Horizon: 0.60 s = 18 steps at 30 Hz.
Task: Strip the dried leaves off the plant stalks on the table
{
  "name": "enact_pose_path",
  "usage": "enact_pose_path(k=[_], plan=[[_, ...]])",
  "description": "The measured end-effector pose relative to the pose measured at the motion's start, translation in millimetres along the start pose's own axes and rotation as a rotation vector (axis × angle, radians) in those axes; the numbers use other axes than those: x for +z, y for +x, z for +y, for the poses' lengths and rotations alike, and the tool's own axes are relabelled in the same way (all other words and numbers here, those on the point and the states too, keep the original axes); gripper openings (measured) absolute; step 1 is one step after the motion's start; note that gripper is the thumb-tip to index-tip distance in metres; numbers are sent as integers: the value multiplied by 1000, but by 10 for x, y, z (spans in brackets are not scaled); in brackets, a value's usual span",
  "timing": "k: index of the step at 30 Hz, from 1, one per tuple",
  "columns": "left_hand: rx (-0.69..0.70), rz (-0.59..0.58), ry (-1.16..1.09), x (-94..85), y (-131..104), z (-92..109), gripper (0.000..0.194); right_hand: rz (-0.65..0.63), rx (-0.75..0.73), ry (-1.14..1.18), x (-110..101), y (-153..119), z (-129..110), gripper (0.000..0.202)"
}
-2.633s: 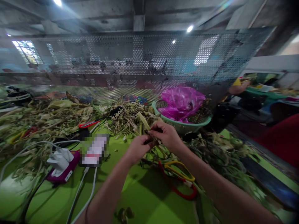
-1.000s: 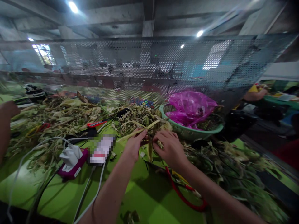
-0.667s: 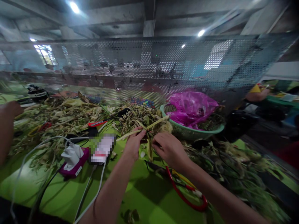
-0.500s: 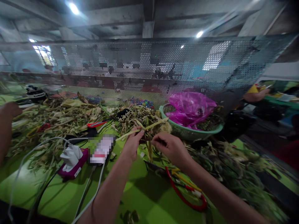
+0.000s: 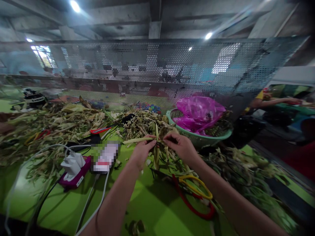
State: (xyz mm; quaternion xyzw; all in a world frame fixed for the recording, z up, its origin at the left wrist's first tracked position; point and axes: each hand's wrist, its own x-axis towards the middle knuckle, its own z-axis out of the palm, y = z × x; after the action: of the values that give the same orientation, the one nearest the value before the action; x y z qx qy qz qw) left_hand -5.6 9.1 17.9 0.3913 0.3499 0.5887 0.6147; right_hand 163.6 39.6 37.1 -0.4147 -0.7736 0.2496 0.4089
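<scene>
Between my two hands are long pale-green strips of dried leaf (image 5: 157, 157), crossing one another over the green table. My left hand (image 5: 144, 151) is closed, thumb against fingers, on the crossing; one strip sticks out to its left and another hangs down. My right hand (image 5: 179, 144) pinches the strips from the other side, its fingertips close to my left thumb. Just below lie scissors with red handles (image 5: 206, 214) and a yellow-handled pair (image 5: 209, 193), their blades partly under leaf scraps.
Leaf heaps (image 5: 59, 121) spread across the left and back. A green basket (image 5: 209, 140) holds a purple plastic bag (image 5: 197, 113). Nearer left are a phone (image 5: 105, 157), a purple power strip (image 5: 76, 177) and white cables. Another person's arm (image 5: 275, 102) shows at far right.
My right hand has come in against the strips, and one strip now stands upright at the crossing. The other person's arm at far left has drawn back almost out of view.
</scene>
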Motion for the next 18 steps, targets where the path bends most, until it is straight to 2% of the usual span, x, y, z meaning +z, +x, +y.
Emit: enact_pose_path(k=[3, 6, 10, 14, 18], plan=[[31, -23, 126, -12, 12, -15, 20, -44, 96, 123, -22, -2, -40, 25], [39, -96, 251, 4, 13, -42, 19, -62, 205, 322, -25, -15, -66, 28], [-30, -142, 234, 43, -5, -59, 27, 28, 243, 480, 11, -17, -50, 24], [12, -172, 201, 56, -10, -68, 29, 75, 240, 473, 34, -14, -45, 25], [9, -100, 172, 49, -8, -60, 26, 16, 177, 337, 39, -18, -15, 24]])
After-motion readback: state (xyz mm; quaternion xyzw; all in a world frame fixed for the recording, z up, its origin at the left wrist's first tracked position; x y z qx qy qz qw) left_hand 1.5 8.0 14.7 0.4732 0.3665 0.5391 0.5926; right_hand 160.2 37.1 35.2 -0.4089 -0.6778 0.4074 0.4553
